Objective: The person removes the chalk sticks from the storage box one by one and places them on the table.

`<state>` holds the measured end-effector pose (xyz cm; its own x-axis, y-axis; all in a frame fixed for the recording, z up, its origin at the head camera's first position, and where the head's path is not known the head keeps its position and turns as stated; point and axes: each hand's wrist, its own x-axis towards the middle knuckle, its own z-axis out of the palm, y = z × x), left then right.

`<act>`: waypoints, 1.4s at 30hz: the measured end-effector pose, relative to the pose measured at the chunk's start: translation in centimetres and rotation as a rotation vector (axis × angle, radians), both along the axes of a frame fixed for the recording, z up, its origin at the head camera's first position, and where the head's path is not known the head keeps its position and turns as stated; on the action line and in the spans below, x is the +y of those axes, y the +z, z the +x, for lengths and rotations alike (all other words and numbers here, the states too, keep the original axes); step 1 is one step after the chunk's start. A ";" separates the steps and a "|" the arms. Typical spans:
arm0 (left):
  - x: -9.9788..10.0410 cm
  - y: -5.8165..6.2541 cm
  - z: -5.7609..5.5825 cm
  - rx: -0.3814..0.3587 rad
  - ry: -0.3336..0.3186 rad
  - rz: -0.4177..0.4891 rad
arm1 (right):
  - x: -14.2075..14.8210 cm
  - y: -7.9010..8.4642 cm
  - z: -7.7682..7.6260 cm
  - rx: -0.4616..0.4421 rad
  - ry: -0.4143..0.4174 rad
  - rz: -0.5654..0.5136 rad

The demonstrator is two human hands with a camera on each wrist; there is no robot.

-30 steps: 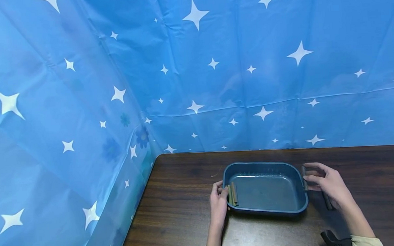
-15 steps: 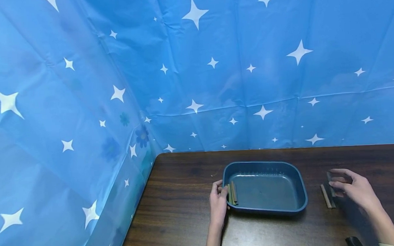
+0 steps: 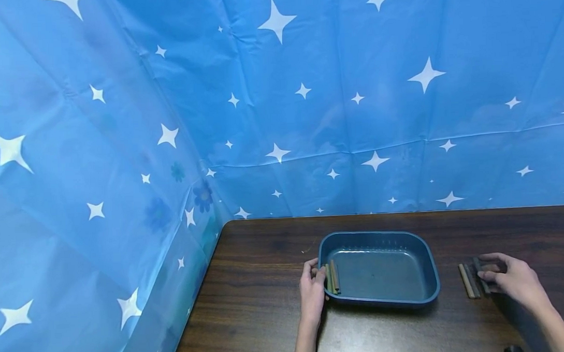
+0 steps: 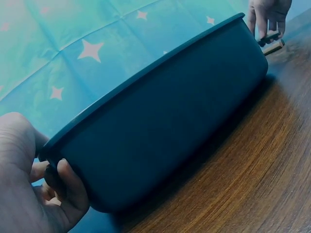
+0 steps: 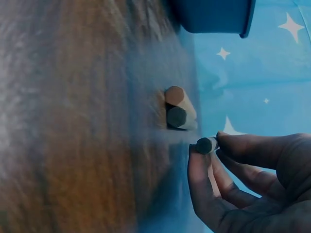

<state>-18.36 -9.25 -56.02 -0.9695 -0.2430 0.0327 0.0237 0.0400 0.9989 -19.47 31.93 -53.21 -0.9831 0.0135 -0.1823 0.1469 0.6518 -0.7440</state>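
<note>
A deep blue rectangular tray (image 3: 384,299) stands on the table. My left hand (image 3: 312,286) grips its left end, thumb over the rim; in the left wrist view the fingers (image 4: 73,187) curl under it beside a small dark piece. Inside the tray, by that thumb, lean a few greenish and brown sticks (image 3: 335,277). Right of the tray, my right hand (image 3: 514,279) pinches a dark grey six-sided stick (image 5: 206,145) between thumb and fingers, just above the table. Beside it a brown stick (image 5: 175,93) and another dark stick (image 5: 176,117) lie side by side.
The dark wood-grain table (image 3: 249,301) ends at a blue curtain (image 3: 308,118) with white stars behind and on the left. A small black object (image 3: 514,349) shows at the bottom edge, by the right forearm.
My right hand has moved from the tray's right end to the right, carrying the dark stick down beside the two lying sticks. The left hand and tray have stayed put.
</note>
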 end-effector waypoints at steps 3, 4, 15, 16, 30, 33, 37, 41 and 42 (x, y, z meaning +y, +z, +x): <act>0.0 0.1 0.0 0.002 -0.007 0.003 | -0.1 -0.3 -0.1 -0.018 0.005 0.011; -0.1 0.1 0.0 0.001 -0.010 0.002 | -0.2 -0.4 -0.1 -0.021 0.007 0.024; -0.3 0.1 0.1 0.003 -0.014 0.002 | -1.2 -0.6 -0.3 0.019 0.001 0.119; -0.2 0.1 0.1 0.006 -0.013 0.003 | -1.3 -0.5 -0.3 0.028 0.004 0.131; -0.3 0.0 0.0 -0.012 -0.019 0.004 | -1.7 -0.4 0.1 0.086 -0.008 0.156; -0.3 0.0 0.0 -0.022 -0.021 0.010 | -1.6 -0.5 0.2 0.128 -0.027 0.164; -0.2 0.0 -0.1 -0.025 -0.018 0.011 | -1.5 -0.4 0.3 0.213 -0.086 0.183; -0.2 0.0 0.0 -0.007 -0.015 0.000 | -1.5 -0.3 0.4 0.258 -0.150 0.181; -0.2 0.0 0.0 -0.006 -0.015 -0.001 | -1.5 -0.2 0.4 0.261 -0.165 0.177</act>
<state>-18.39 -9.49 -56.02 -0.9732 -0.2284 0.0269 0.0180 0.0410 0.9990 -19.11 30.45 -53.42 -0.9782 0.1854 0.0938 0.0815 0.7575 -0.6478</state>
